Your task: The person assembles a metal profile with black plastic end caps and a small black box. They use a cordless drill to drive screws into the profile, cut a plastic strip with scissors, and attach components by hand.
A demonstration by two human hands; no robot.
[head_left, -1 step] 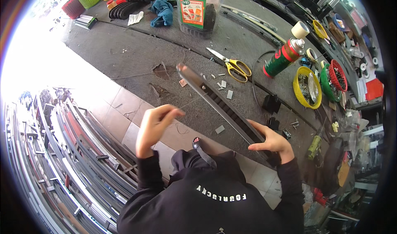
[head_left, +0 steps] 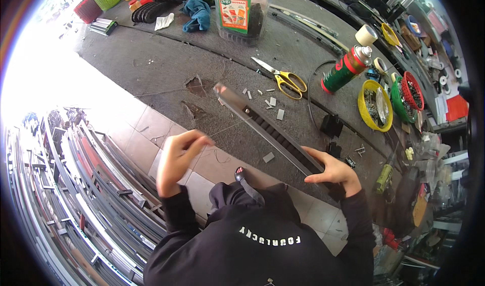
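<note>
My right hand (head_left: 331, 172) grips the near end of a long dark channel-shaped bar (head_left: 275, 134), thumb on one side and fingers on the other. The bar slants up and away to the left above the workbench; dark ribbed or folded material lies along its hollow. A thin cord (head_left: 230, 129) runs taut from the bar to my left hand (head_left: 179, 157). My left hand is closed in a pinch on it, a little blurred. Beyond the bar, yellow-handled scissors (head_left: 289, 83) lie partly open among small pale cut pieces (head_left: 280, 114).
The dark workbench (head_left: 166, 63) carries a clear plastic tub (head_left: 256, 20), a blue cloth (head_left: 197, 14), a green-and-red spray can (head_left: 346, 69) and a yellow basket of small metal parts (head_left: 371, 106). Long metal profiles (head_left: 101, 200) are stacked at the left.
My left hand has moved slightly left and down, drawing the cord farther from the bar. The bar's far end has shifted a little; my right hand keeps its grip.
</note>
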